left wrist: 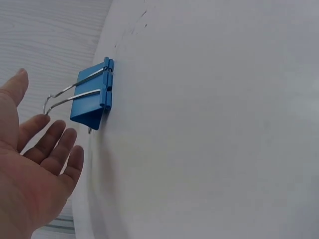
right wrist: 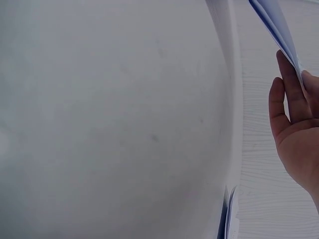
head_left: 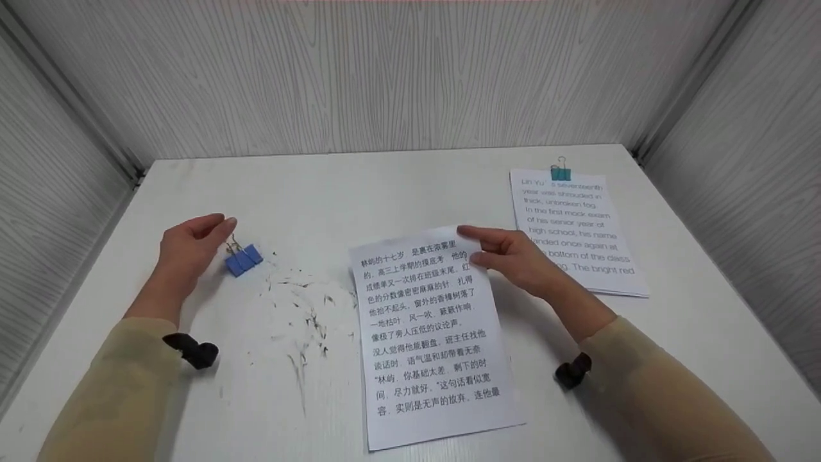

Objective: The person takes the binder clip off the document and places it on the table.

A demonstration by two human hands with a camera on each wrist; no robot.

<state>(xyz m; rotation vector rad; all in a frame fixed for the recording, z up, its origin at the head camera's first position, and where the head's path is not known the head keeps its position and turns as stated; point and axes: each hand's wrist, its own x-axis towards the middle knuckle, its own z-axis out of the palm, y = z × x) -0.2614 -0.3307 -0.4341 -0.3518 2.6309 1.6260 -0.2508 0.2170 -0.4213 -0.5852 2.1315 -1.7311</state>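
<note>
At the left of the table in the head view is a blue binder clip (head_left: 244,260) with wire handles. My left hand (head_left: 189,247) is right beside those handles. The left wrist view shows the thumb of the left hand (left wrist: 40,169) apart from the clip (left wrist: 92,94), while the index fingertip is at the end of a handle, seemingly touching it. My right hand (head_left: 519,263) pinches the upper right corner of a stack of sheets printed with Chinese text (head_left: 423,333). Seen from the right wrist, the sheets (right wrist: 276,25) pass between thumb and fingers, edges bowed.
Another stack of sheets, printed in English (head_left: 571,224), lies at the back right, with a teal binder clip (head_left: 560,174) on its top edge. Dark scuff marks (head_left: 311,321) spot the white table between the hands. Wood-grain panels (head_left: 385,77) enclose the back and sides.
</note>
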